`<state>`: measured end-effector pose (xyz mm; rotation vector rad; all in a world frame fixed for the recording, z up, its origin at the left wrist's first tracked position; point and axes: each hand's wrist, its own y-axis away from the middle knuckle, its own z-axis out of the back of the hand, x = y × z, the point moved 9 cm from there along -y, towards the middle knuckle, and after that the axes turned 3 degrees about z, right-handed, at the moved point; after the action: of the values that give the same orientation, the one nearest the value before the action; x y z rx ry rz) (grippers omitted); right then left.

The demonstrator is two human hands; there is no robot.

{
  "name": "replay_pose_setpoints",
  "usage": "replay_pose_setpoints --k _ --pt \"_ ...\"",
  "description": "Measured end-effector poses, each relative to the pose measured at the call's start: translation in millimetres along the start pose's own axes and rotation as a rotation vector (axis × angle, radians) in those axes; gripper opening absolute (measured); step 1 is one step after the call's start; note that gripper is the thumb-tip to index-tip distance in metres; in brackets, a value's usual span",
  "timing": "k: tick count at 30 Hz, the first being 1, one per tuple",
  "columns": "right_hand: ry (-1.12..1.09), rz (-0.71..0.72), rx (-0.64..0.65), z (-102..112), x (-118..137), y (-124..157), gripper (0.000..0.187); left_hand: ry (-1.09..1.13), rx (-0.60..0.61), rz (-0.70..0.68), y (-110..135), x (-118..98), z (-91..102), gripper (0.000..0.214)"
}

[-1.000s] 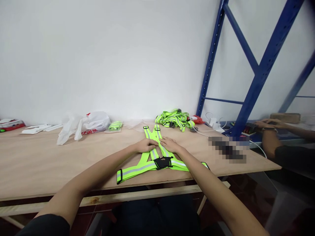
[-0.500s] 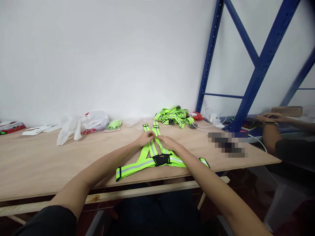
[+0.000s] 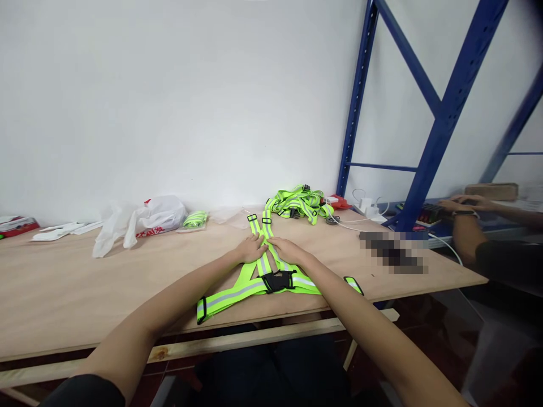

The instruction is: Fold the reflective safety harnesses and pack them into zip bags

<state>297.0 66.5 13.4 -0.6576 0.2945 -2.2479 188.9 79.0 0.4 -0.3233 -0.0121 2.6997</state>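
The bright green harness [image 3: 231, 294] is lying on the desk [image 3: 106, 294], near the front edge, right in front of the person. Its wide belt is running along the bottom, and a black buckle [image 3: 278, 281] is sitting in the middle of it. Two straps are pointing away toward the wall, each with a small black slider near the far end.

The left hand [image 3: 250, 249] is resting on the straps with its palm down and its fingers spread. The right hand [image 3: 291, 250] is lying on the right strap, just beside it. I cannot tell if the right fingers are pinching the cloth, because the fingertips are too small to see well.

The step in hand looks to be making the straps lie flat and straight. I think the next move is calling for a light press along both straps, so nothing is twisting and the belt is staying in place.

A messy pile of green straps [image 3: 297, 202] is sitting behind, close to the wall.
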Motion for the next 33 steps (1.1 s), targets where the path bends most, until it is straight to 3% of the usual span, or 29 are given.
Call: replay_pose_setpoints --k 15,21,24,28,30,33 --pt "0.008 -0.083 0.029 5 -2 6 0.046 0.099 -0.062 0.067 5 5 10.1 0.062" --pt "0.029 -0.085 0.061 16 9 3 0.041 0.207 -0.07 -0.013 25 -5 40.9 0.064" --pt "0.028 -0.057 0.022 44 24 8 0.043 0.239 -0.063 -0.078 60 -11 71.6 0.065" --pt "0.024 -0.013 -0.054 92 53 39 0.044 0.276 -0.028 -0.076 142 -14 110.3 0.059" --pt "0.033 0.029 -0.139 112 75 63 0.04 0.304 -0.014 0.016 187 -8 117.7 0.059" --pt "0.07 0.081 -0.142 108 109 97 0.036 0.318 -0.023 0.123 243 1 110.2 0.069"
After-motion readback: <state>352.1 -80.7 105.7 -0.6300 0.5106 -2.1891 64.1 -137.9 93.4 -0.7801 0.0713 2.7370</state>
